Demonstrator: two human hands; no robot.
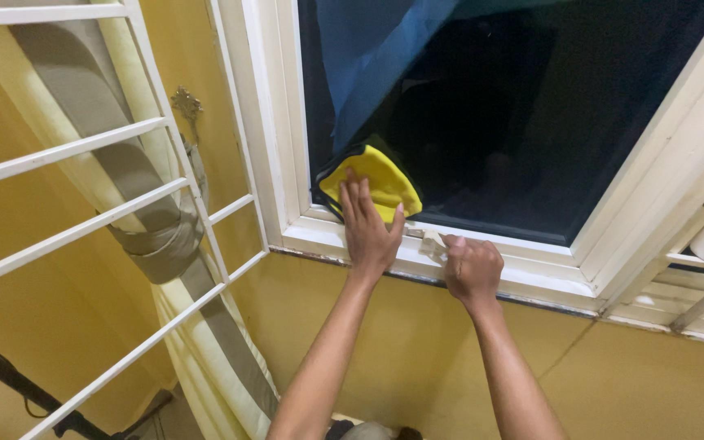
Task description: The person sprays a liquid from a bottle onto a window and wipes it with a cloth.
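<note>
Left hand point(366, 232) is pressing a yellow cloth point(376, 183) flat onto the dark window pane point(499, 114), fingers spread wide, probably for more contact. The cloth sits just past the fingertips in the pane's lower corner, long side running along the white frame point(531, 269). Right hand point(472, 269) is curled narrow around something small and pale at the sill; can't tell what.

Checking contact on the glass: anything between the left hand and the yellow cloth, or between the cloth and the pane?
Nothing visible. The left hand lies flat on the yellow cloth, fingers directly on it, and the cloth sits against the dark window pane at its lower left corner, beside the white frame.
</note>
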